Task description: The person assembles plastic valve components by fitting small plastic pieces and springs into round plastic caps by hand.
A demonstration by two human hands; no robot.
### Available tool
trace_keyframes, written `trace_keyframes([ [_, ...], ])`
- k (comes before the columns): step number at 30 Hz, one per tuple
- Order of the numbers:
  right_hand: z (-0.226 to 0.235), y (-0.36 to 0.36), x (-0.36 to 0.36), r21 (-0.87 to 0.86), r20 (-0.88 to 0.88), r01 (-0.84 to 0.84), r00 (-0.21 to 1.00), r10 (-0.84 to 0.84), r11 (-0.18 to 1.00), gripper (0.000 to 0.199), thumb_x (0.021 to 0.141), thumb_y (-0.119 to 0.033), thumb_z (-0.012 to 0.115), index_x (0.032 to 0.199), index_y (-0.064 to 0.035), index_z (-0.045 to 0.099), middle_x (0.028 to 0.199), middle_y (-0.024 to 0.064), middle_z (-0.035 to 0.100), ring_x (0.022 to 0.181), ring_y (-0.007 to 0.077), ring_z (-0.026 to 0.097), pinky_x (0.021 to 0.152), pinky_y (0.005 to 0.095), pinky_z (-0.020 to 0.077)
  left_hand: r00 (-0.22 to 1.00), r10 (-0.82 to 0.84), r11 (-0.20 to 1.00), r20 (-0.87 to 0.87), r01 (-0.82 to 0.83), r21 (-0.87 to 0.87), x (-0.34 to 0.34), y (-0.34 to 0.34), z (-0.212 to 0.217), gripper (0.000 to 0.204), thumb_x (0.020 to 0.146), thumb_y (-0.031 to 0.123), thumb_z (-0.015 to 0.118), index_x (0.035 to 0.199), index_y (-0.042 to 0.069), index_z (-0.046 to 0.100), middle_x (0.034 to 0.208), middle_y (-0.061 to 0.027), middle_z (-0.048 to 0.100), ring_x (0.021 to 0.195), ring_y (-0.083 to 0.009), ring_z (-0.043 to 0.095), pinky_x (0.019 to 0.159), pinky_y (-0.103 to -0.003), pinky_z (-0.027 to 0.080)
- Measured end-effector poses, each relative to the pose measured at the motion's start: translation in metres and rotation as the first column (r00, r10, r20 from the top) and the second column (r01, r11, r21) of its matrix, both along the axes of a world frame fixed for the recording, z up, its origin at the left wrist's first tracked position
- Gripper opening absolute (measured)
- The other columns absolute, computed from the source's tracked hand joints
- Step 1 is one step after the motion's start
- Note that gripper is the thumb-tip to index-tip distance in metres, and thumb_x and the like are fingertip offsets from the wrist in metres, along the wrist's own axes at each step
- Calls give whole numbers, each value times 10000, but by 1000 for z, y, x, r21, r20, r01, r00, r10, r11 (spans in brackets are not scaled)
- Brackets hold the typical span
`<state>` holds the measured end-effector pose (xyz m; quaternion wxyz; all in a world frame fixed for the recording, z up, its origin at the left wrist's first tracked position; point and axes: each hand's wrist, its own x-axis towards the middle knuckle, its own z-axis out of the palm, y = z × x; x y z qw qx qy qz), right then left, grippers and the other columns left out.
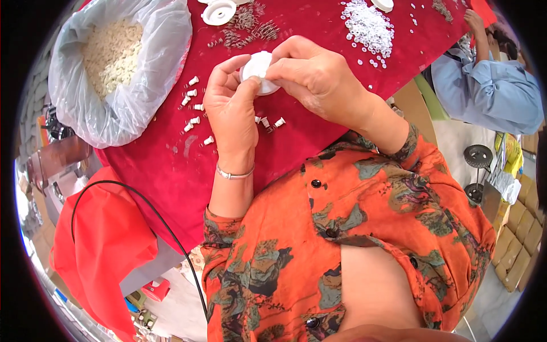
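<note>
A white round plastic cap (259, 64) is held over the red-covered table, between both hands. The fingers and thumb of my left hand (231, 111) grip its left and lower edge. My right hand (319, 80) pinches at its right side, with thumb and index finger close together. Whether a small part is between those right fingertips is hidden. Around my left hand lie several small white plastic plugs (195, 120), some with thin springs on them. A few more plugs (279, 122) rest just below the hands.
A clear plastic bag (162, 54) full of small beige pieces (113, 54) stands at the left. Metal springs (245, 25) lie at the far side by another white round part (218, 12). White rings (369, 31) are heaped at the far right. A black cable (149, 199) loops over red fabric (97, 239). Another person (490, 85) sits at right.
</note>
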<state>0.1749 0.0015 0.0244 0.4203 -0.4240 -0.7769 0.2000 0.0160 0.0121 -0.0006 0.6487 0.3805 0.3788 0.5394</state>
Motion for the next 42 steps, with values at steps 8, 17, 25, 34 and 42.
trace_keyframes([
  [8,10,-4,-3,72,94,63,993,-69,995,101,777,-45,678,859,-49,620,786,89,561,662,261,597,569,345,500,998,40,996,-45,-36,79,1,-3,1,270,829,-71,545,1095,-28,565,952,-94,656,838,-119,627,727,-242,525],
  [17,-5,-4,-8,169,78,118,988,-133,979,149,738,-14,698,851,-64,614,797,88,571,675,257,608,573,335,513,997,67,993,-32,-64,99,0,-2,-1,249,836,-54,556,1084,-31,566,922,-101,667,807,-126,642,724,-250,546],
  [25,-14,0,-12,202,12,137,990,-143,970,167,729,-21,709,860,-63,614,779,89,566,675,253,603,568,324,506,998,61,996,-31,-59,74,1,-4,-1,240,833,-45,579,1073,-33,582,931,-104,669,818,-128,643,730,-251,549],
  [34,-11,0,-8,138,-1,175,984,-177,975,164,723,-27,715,836,-57,600,750,87,550,659,258,578,563,326,491,999,12,995,-43,-8,101,1,-5,2,266,846,-45,596,1111,-34,576,969,-109,664,854,-136,642,759,-259,547],
  [42,-10,2,-8,135,21,97,995,-101,986,150,726,-19,707,826,-46,598,759,93,550,674,272,580,576,343,497,992,33,992,-120,-18,124,-2,-3,0,284,847,-61,599,1129,-39,575,986,-111,664,858,-135,638,767,-257,542],
])
